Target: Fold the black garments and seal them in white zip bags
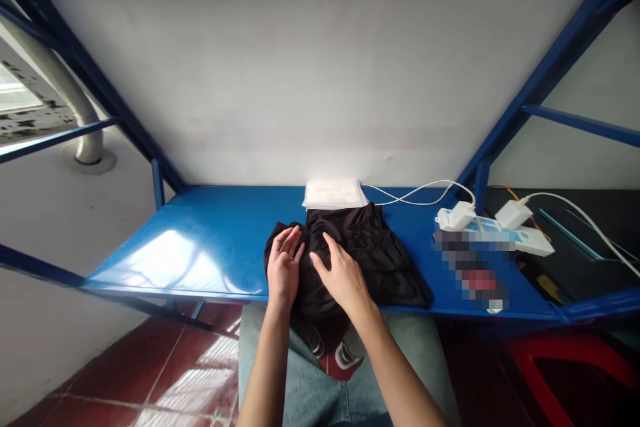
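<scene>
In the middle of the frame, our two bare hands are at a black garment [395, 267] on the blue table [240, 210]. Its right part lies roughly spread, wrinkled throughout, while its left part is bunched up at our left hand [283, 271]. The lower part sags over the front edge between our knees. We see no crisp crease or squared fold in it; by our judgement it is loosely laid out and far from smooth.

Our left hand is palm inward, its fingers loosely bent and a little apart, pinching nothing that we can see. Our right hand [346, 275] is open over the cloth, thumb and forefinger spread; we cannot tell how firmly either hand touches the fabric.

At the garment's top edge, centre of the frame, a white packet [334, 195] sits close against it and limits the room behind. A white cable [415, 202] loops from beside the packet to the right, where a power strip [536, 240] holds two white plugs [463, 215]. Below the strip is a pixelated item [477, 273] we cannot identify. The table's left part offers more room.
</scene>
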Action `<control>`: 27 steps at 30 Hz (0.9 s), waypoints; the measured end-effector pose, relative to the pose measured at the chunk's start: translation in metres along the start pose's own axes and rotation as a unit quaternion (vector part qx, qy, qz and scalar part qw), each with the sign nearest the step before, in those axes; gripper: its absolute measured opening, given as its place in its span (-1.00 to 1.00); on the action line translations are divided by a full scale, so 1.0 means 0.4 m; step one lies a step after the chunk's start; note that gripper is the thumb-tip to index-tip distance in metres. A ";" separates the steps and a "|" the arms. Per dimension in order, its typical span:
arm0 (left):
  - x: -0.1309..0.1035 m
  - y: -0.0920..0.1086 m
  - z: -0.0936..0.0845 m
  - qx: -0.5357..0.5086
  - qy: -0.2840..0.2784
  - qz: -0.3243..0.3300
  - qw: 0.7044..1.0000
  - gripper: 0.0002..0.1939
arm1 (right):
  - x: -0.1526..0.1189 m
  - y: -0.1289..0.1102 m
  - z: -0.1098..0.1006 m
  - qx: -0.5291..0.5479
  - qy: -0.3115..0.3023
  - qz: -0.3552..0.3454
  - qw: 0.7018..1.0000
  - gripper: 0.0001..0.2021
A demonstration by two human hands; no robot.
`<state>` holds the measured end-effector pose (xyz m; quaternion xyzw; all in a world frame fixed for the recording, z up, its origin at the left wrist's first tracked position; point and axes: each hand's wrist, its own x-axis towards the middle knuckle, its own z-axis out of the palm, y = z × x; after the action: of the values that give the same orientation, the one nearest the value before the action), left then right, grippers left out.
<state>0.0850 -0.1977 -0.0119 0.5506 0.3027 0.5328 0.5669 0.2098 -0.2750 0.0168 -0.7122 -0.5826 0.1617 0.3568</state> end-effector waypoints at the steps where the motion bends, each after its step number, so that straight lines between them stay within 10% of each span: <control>1: -0.005 -0.006 0.000 -0.008 0.019 0.001 1.000 -0.40 | -0.001 -0.007 0.009 -0.036 -0.009 0.001 0.999 -0.30; 6: -0.015 -0.015 0.008 -0.010 0.029 -0.005 1.000 -0.60 | 0.008 -0.028 -0.010 -0.127 -0.044 -0.021 0.991 -0.34; 12: -0.009 0.054 0.110 0.204 0.000 0.071 0.976 -0.67 | 0.039 0.050 -0.118 0.129 0.086 0.006 0.988 -0.64; 17: -0.044 0.041 0.292 0.429 -0.215 0.160 0.863 -0.59 | -0.087 0.195 -0.168 0.096 0.234 0.102 0.962 -0.56; 21: -0.065 -0.029 0.355 0.518 -0.284 0.160 0.791 -0.54 | -0.162 0.255 -0.205 -0.061 0.256 0.097 0.960 -0.60; 27: -0.059 0.007 0.286 0.374 -0.257 0.110 0.884 -0.54 | -0.106 0.266 -0.260 -0.082 0.193 0.027 0.977 -0.66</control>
<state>0.1846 -0.2549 0.0091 0.8691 0.2604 0.2791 0.3146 0.3415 -0.3554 0.0071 -0.7721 -0.4945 -0.0175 0.3989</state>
